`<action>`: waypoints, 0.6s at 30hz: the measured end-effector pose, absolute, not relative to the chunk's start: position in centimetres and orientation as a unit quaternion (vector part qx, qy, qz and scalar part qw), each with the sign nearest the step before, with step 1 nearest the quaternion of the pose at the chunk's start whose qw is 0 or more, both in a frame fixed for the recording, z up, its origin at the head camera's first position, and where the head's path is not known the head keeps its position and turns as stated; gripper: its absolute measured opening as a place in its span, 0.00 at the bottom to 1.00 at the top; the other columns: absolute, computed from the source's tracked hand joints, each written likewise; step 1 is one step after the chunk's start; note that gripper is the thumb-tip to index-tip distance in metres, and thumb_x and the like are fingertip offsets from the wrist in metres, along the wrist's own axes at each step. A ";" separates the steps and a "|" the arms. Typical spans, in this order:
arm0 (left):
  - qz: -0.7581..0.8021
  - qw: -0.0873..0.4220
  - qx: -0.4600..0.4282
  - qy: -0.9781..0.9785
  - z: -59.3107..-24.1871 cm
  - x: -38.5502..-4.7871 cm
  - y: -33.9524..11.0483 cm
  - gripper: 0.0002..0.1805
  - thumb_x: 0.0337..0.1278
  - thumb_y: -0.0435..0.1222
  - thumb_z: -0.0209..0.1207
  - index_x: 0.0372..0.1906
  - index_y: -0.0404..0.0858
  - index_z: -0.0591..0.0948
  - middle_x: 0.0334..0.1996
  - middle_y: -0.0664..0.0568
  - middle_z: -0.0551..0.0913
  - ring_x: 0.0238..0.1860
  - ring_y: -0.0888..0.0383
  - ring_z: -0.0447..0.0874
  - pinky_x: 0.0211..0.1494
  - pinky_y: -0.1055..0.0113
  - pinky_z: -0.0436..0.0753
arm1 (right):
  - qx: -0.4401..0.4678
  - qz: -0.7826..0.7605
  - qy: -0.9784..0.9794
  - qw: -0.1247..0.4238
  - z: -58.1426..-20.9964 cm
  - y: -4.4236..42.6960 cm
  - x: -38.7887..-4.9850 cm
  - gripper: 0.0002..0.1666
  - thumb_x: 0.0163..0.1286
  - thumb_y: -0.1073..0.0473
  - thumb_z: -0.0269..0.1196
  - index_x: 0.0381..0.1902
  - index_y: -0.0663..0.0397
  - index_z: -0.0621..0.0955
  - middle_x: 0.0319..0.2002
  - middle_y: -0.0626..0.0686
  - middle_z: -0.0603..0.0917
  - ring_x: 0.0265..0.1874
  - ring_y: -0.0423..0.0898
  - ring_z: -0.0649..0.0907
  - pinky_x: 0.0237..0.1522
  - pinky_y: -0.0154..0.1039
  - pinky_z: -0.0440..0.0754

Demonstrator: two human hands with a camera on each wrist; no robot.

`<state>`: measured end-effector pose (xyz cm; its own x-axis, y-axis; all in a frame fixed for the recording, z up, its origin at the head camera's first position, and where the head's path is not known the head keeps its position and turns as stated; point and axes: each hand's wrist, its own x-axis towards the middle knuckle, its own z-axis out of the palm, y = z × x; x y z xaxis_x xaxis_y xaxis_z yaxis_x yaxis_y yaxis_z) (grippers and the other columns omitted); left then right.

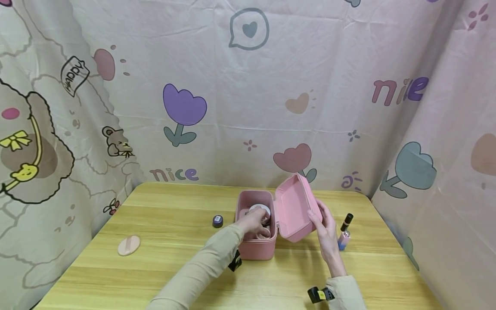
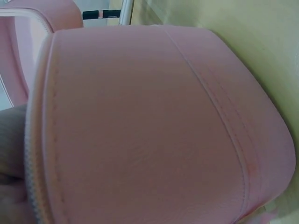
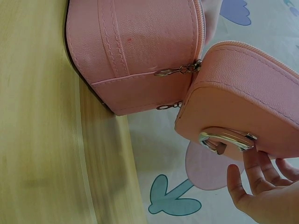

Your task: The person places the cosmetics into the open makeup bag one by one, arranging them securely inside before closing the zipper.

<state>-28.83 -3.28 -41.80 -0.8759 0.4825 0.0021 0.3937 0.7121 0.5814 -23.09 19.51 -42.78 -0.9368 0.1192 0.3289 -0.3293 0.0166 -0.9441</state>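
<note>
Pale cloth point(image 1: 240, 86) printed with tulips, hearts and the word "nice" hangs behind and beside a light wooden desk point(image 1: 286, 280). Centred between the desk's left and right edges, toward its far edge, sits a pink case point(image 1: 255, 250), its lid point(image 1: 293, 209) tilted out to the right. Down inside the case is the left hand point(image 1: 252, 220), fingers bent downward beside a white round item point(image 1: 260, 207); whether they pinch anything I cannot tell, since the rim hides the tips. The right hand point(image 1: 327, 228) holds the lid by its outer side, thumb and fingers apart, with fingertips on it just beside a metal-trimmed handle point(image 3: 236, 135). Metal zipper pulls point(image 3: 169, 72) dangle from the case. Just beside the case, on its left, is a small dark purple jar point(image 1: 218, 221). Near the desk's left edge lies an oval powder puff point(image 1: 129, 245). Toward the right edge, beyond the right hand, is a slim cosmetic point(image 1: 347, 221), black at its far end and pink to blue at the nearer; I cannot tell whether it is one piece or two. Beige sleeves point(image 1: 201, 273) cover both forearms.
</note>
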 end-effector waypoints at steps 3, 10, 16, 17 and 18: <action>0.308 0.079 0.229 0.920 -41.6 -28.8 -3.3 0.27 0.44 0.31 0.76 0.51 0.26 0.80 0.48 0.36 0.83 0.51 0.46 0.79 0.62 0.55 0.78 | 0.078 0.697 -0.694 0.162 -42.8 19.5 -23.1 0.30 0.77 0.62 0.53 0.74 0.58 0.65 0.60 0.43 0.75 0.53 0.33 0.80 0.52 0.26 0.82; 0.326 0.065 0.250 0.909 -41.4 -28.7 -3.5 0.26 0.43 0.29 0.76 0.49 0.25 0.80 0.48 0.35 0.83 0.51 0.45 0.79 0.62 0.55 0.78 | 0.077 0.697 -0.694 0.164 -42.8 19.5 -23.1 0.30 0.76 0.62 0.54 0.74 0.59 0.65 0.59 0.40 0.76 0.53 0.33 0.80 0.52 0.26 0.81; 0.325 0.032 0.247 0.912 -40.8 -28.2 -4.2 0.25 0.41 0.33 0.77 0.48 0.30 0.82 0.44 0.40 0.82 0.47 0.49 0.79 0.52 0.64 0.77 | 0.077 0.697 -0.693 0.167 -42.8 19.5 -23.1 0.29 0.76 0.63 0.54 0.73 0.59 0.66 0.59 0.41 0.76 0.53 0.33 0.80 0.51 0.26 0.81; 0.330 0.027 0.246 0.911 -40.7 -28.1 -4.4 0.26 0.41 0.33 0.77 0.49 0.30 0.82 0.44 0.41 0.82 0.47 0.49 0.79 0.51 0.65 0.77 | 0.078 0.697 -0.693 0.167 -42.8 19.5 -23.1 0.29 0.76 0.63 0.54 0.73 0.59 0.66 0.59 0.41 0.76 0.53 0.33 0.80 0.51 0.26 0.81; 0.334 0.021 0.248 0.909 -40.6 -28.1 -4.6 0.26 0.41 0.33 0.77 0.49 0.30 0.82 0.43 0.41 0.81 0.47 0.49 0.79 0.51 0.66 0.76 | 0.078 0.698 -0.692 0.166 -42.8 19.5 -23.1 0.29 0.77 0.62 0.54 0.73 0.59 0.66 0.59 0.41 0.76 0.53 0.33 0.80 0.51 0.26 0.81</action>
